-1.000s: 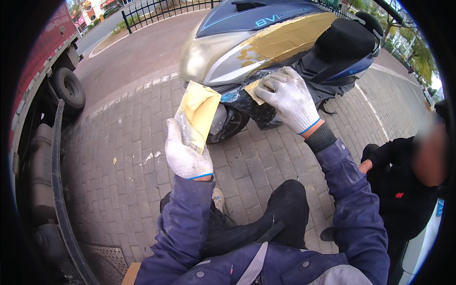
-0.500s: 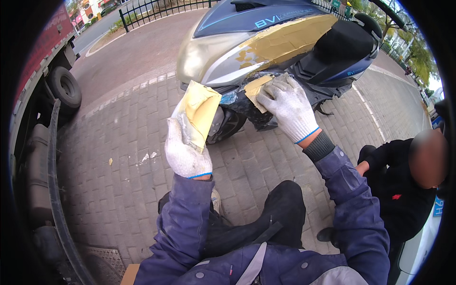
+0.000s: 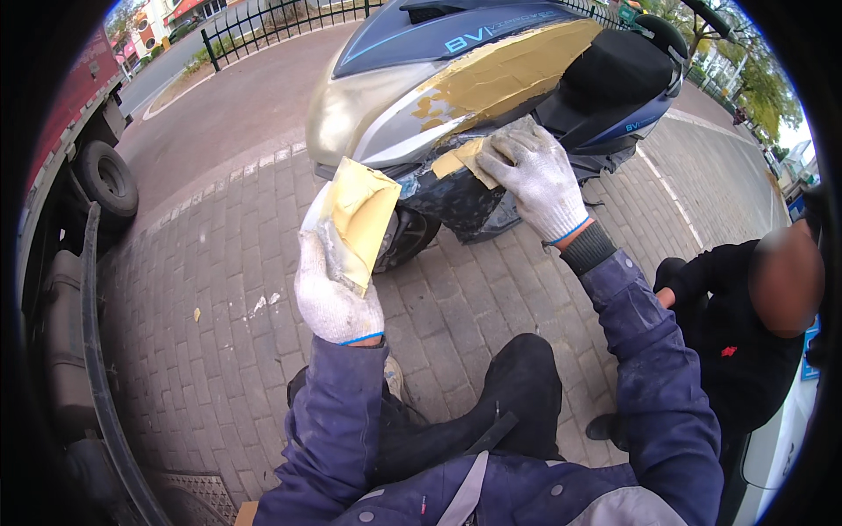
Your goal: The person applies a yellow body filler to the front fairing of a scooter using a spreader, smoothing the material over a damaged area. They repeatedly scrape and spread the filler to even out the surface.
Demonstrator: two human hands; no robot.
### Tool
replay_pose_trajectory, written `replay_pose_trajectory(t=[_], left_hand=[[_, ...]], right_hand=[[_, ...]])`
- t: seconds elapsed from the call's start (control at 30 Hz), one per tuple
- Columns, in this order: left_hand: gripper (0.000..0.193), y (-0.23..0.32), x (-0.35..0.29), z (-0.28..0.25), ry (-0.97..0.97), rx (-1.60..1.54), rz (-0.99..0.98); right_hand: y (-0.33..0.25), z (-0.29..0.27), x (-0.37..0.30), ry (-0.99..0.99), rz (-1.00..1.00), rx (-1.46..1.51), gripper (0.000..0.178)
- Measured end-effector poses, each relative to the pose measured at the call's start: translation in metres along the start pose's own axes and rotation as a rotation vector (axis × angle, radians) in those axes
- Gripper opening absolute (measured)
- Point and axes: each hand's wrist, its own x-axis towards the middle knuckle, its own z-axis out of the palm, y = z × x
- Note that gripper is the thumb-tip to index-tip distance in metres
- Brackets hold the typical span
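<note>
In white knit gloves, both my hands are in front of a blue, silver and black scooter (image 3: 377, 92). My left hand (image 3: 329, 294) is closed round a flat board (image 3: 360, 219) covered with thick yellow putty, tilted up below the scooter's front. To its right, my right hand (image 3: 535, 180) grips a thin flat spreader (image 3: 475, 162), its face smeared with tan-yellow putty. The spreader is against the scooter's dark lower panel (image 3: 465, 202). A yellow smear (image 3: 445, 165) shows at its left edge. Dried-looking putty (image 3: 509, 74) coats the side panel above.
At the right a person in black (image 3: 728, 351) crouches close to my right arm, beside a white vehicle (image 3: 776, 447). A red truck with a black wheel (image 3: 107, 180) stands at the left. Brick paving (image 3: 210, 368) lies underfoot, and a black metal fence (image 3: 281, 26) runs behind.
The view has shifted, so the scene sits farther left. Against the scooter, my right hand has moved the spreader rightward along the lower panel, and a yellow smear now shows left of it.
</note>
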Motion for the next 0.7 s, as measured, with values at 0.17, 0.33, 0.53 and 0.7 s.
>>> replay_pose_trajectory(t=[0.17, 0.33, 0.53, 0.7], left_hand=[[0.055, -0.002, 0.004, -0.004, 0.006, 0.003, 0.006], [0.054, 0.0, -0.001, -0.005, 0.037, 0.058, -0.009], [0.06, -0.015, -0.013, 0.014, -0.058, 0.269, -0.023], [0.058, -0.024, -0.021, 0.017, -0.021, 0.496, 0.04]], right_hand=[[-0.002, -0.007, -0.017, -0.002, 0.051, 0.06, 0.033], [-0.024, -0.037, -0.047, 0.014, 0.228, 0.176, 0.033], [-0.076, -0.047, -0.045, 0.287, 0.361, 0.484, 0.041], [-0.1, -0.055, -0.034, 0.357, 0.391, 0.521, 0.043]])
